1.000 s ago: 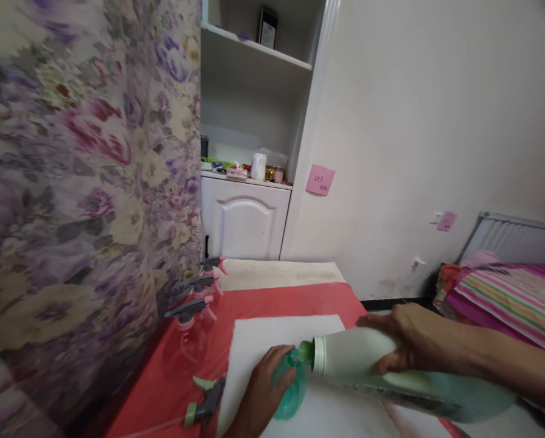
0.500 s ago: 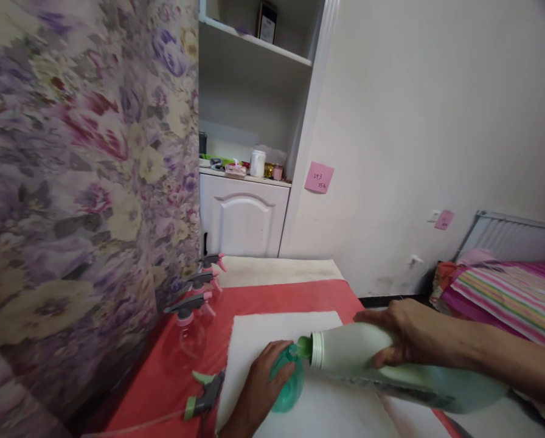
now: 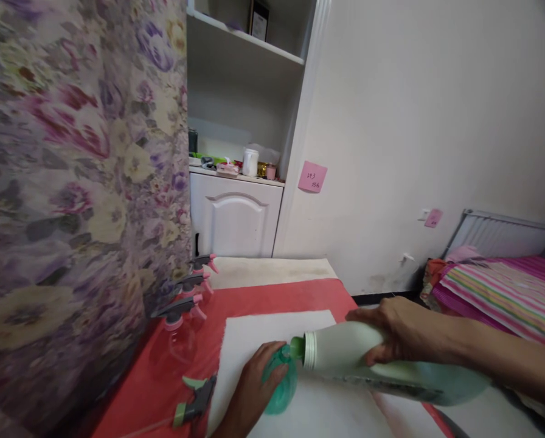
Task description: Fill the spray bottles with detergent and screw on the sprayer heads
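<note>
Left hand [image 3: 256, 380]: curled round the small green bottle [image 3: 281, 392], thumb near side, fingers over the shoulder by the neck. Right hand [image 3: 393, 328]: wrapped over the big pale green jug [image 3: 340, 350], holding it on its side, mouth toward the bottle.

Bottle is on the white sheet [image 3: 327, 417], top uncapped. Jug's green spout [image 3: 297, 348] is right at the bottle mouth; can't tell if it's touching or just short.

Status, my read: pour is set up, maybe under way. Can't make out a stream or a fill level, so no call on how full the bottle is.

Done: bottle open, jug open, both lined up. Not done: bottle has no head on it. A grey-and-green spray head [image 3: 197, 401] with its tube lies loose on the red cloth [image 3: 277, 298], left of the sheet; probably this bottle's, going by colour.

Further out: three sprayers [image 3: 181, 340] in a row along the left edge, pink-and-grey heads fitted. Nearest has a clear body, no coloured liquid visible; the other two are partly hidden.
</note>
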Motion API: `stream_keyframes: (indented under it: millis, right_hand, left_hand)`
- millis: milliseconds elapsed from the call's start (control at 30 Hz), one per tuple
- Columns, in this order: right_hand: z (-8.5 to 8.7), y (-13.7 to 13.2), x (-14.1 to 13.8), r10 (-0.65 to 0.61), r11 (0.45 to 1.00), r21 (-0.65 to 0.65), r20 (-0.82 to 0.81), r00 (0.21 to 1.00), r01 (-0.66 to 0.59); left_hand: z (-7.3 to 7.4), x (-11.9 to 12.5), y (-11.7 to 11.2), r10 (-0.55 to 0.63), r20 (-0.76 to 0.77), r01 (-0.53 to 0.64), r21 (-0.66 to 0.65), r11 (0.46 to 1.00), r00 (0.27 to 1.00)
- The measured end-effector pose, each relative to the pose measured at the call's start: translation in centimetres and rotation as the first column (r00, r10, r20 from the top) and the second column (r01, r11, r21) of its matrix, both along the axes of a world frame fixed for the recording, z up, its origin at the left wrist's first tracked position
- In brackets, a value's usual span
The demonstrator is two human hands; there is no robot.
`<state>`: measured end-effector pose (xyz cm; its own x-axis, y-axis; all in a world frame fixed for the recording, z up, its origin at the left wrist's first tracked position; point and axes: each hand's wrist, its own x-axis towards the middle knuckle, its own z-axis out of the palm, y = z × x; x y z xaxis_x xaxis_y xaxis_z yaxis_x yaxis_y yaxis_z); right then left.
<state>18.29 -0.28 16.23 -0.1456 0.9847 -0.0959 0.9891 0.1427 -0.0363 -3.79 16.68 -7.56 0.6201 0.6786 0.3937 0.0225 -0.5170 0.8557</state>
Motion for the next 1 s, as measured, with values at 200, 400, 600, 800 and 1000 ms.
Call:
stream_keyframes:
  millis: [200,400,600,800,1000]
  right_hand:
    - [-0.29,0.12,0.21,0.022,1.0,0.016,0.029,0.999,-0.022]
    - [-0.8,0.11,0.69,0.008,0.999,0.033,0.044,0.999,-0.01]
    - [-0.48,-0.05,0.41,-0.001,1.0,0.008,0.034,0.999,0.001]
    - [-0.18,-0.07,0.42,-0.005,1.0,-0.012,0.034,0.999,0.005]
    - [-0.34,0.03,0.49,0.007,1.0,-0.005,0.01,1.0,-0.007]
  left_hand:
    - [-0.04,-0.01,0.0,-0.001,-0.015,0.001,0.002,1.0,1.0]
    - [0.26,-0.15,-0.22,-0.015,-0.021,0.015,-0.018,1.0,1.0]
    - [0.34,-0.31,-0.36,-0.049,-0.035,0.049,-0.02,0.999,0.998]
    - [0.22,-0.23,-0.24,-0.049,-0.049,0.048,-0.032,0.998,0.998]
    - [0.29,-0.24,-0.1,-0.061,-0.045,0.059,-0.036,0.998,0.997]
